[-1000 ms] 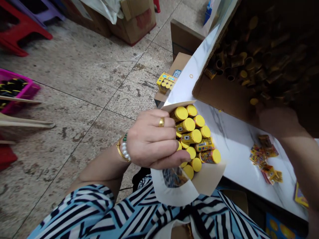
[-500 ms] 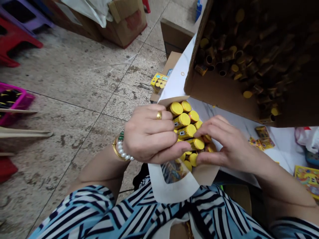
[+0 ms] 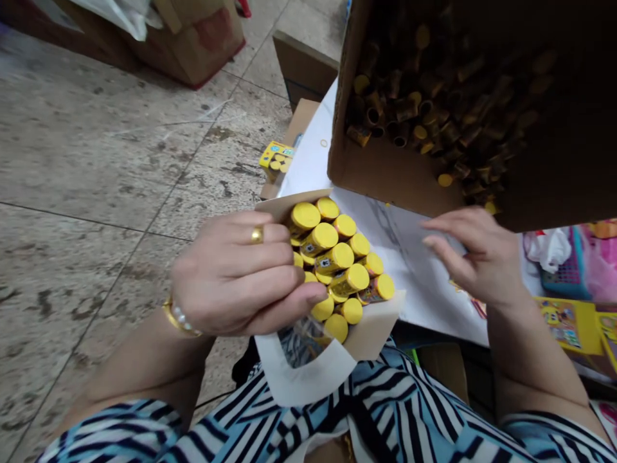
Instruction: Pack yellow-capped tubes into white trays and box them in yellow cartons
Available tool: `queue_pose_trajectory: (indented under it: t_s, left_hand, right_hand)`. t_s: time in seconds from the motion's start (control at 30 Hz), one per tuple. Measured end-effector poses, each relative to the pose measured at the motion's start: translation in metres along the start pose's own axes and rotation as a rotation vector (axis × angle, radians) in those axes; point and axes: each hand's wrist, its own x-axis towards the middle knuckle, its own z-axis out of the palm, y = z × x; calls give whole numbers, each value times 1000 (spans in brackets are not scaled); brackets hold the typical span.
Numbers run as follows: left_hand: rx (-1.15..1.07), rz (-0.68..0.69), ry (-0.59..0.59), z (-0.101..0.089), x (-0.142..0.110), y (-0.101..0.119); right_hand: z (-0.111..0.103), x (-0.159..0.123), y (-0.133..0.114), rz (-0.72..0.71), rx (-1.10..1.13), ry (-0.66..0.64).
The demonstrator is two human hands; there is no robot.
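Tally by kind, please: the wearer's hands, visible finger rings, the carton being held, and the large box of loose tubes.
Hands: 2 (left hand, right hand)
Gold ring: 1
Held carton: 1
Large cardboard box: 1
Total: 5

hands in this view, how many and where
2. The left hand grips the open packet of yellow-capped tubes; the right hand is away from it, thumb and fingers parted over the white table, near the large cardboard box. No others show.
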Motion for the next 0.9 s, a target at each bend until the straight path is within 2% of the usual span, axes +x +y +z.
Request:
queue_pose_trajectory:
  t_s: [0.07,0.1,0.13,0.23,0.3,0.33,0.37,0.43,0.5,0.53,0.6,0.67,0.77,0.83,0.9]
  left_hand:
    - [-8,20,-3,-1,-4,-1]
    - [-4,31,-4,-1,-4,-2]
    - [5,35,-5,-1,-4,-2]
    - [40,35,27,1,-1,-1]
    - [59,43,39,2,3,0]
    - [67,47,39,2,4,0]
    - [76,46,30,3,4,0]
    - [89,42,12,3,4,0]
    - [93,44,6,2,3,-1]
    - [93,43,3,2,2,-1]
    - [88,47,7,3,2,-3]
    - [72,60,11,3,3,-3]
    - [46,82,12,4,5,-3]
    - [37,78,6,3,5,-1]
    - [24,58,4,3,4,0]
  right_hand:
    - [-20,-16,38,209,-323,27]
    - [-28,-25,59,321,-459,-27]
    - [-33,-33,80,423,-526,-136]
    - [-32,-52,131,541,-458,-334]
    - [-24,-56,146,541,-372,-379]
    - [-21,-55,145,534,-338,-376]
    - [-19,-54,139,526,-313,-358]
    - [-21,-46,111,504,-204,-287]
    - [-25,-35,67,448,52,-212]
    - [-26,-29,42,397,253,-168]
    - [-24,-16,-3,242,580,-124]
    - [-15,-5,-35,6,751,-155]
    - [5,7,-51,-295,760,-317]
    - [16,13,-47,-369,762,-368]
    - [22,18,-41,-376,795,-377]
